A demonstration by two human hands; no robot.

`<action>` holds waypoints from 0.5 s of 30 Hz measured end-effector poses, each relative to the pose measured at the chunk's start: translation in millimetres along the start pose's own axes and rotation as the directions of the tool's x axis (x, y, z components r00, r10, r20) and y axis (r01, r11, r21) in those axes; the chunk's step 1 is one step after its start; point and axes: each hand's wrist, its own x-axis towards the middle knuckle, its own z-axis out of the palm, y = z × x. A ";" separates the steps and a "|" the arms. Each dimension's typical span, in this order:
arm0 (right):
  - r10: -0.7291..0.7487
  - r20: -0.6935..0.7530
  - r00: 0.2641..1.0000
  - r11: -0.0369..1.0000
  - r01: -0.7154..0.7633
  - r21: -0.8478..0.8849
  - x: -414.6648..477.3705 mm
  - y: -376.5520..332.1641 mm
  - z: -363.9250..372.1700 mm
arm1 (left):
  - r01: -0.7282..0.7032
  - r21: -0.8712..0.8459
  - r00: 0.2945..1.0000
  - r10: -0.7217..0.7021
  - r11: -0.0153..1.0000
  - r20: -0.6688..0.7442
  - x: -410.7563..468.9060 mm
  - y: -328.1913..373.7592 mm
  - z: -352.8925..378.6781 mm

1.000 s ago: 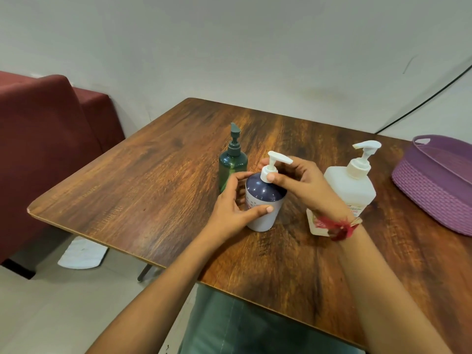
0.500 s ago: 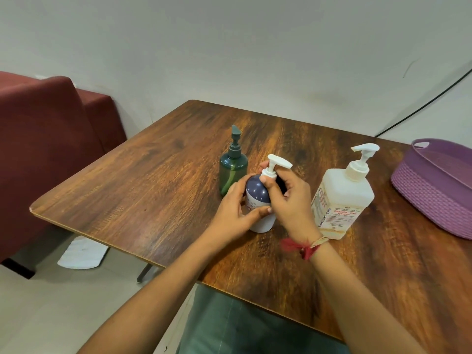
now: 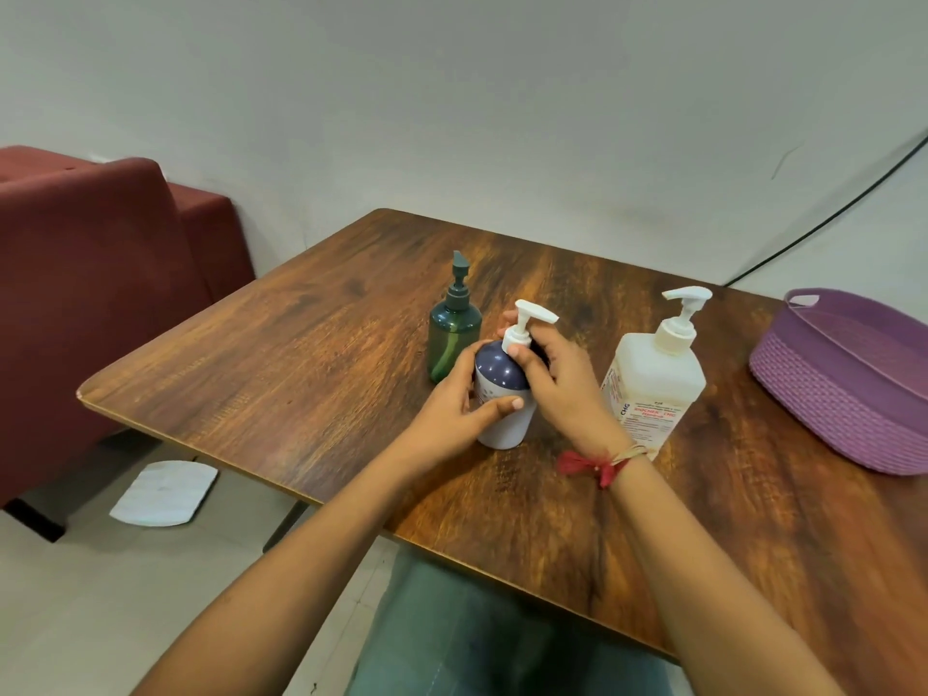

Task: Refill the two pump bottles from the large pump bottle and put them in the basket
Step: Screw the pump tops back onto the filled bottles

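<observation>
Counter: brown wood-grain top, rounded corners; carries 3 bottles + basket.
Navy bottle: small, navy shoulder, white lower body w/ label; upright, mid-counter, btwn green bottle and large bottle.
Pump top: white, seated on navy bottle's neck.
Left hand: wrapped round navy bottle's body from the left, thumb across the front, fingers behind.
Right hand: thumb + fingers pinch pump top's collar at the neck; palm sits btwn navy bottle and large bottle.
Green bottle: small, see-through dark green, matching pump; upright just behind left hand; contact w/ fingers cannot be told.
Large bottle: white, squarish, white pump, label w/ red + blue print; upright, just right of right hand; wrist covers its lower corner.
Basket: purple, woven look, handle slot in rim; right end of counter, well apart from bottles; partly cut by frame.
Thread: red, tied on right wrist.
Sofa: dark red, left of counter, against wall.
Floor item: flat white piece near counter's left edge.
Cable: black, along wall, upper right.
</observation>
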 end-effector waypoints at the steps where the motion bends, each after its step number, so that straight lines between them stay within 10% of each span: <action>1: 0.003 -0.042 0.999 1.000 -0.002 0.019 -2.0 0.2 2.9 | 0.008 0.001 1.000 -0.008 1.000 -0.008 -0.8 0.5 1.3; 15: 0.023 -0.268 0.963 0.996 -0.046 -0.079 -11.0 -13.3 35.5 | -0.025 0.157 0.981 0.054 0.987 -0.186 -14.5 4.1 15.2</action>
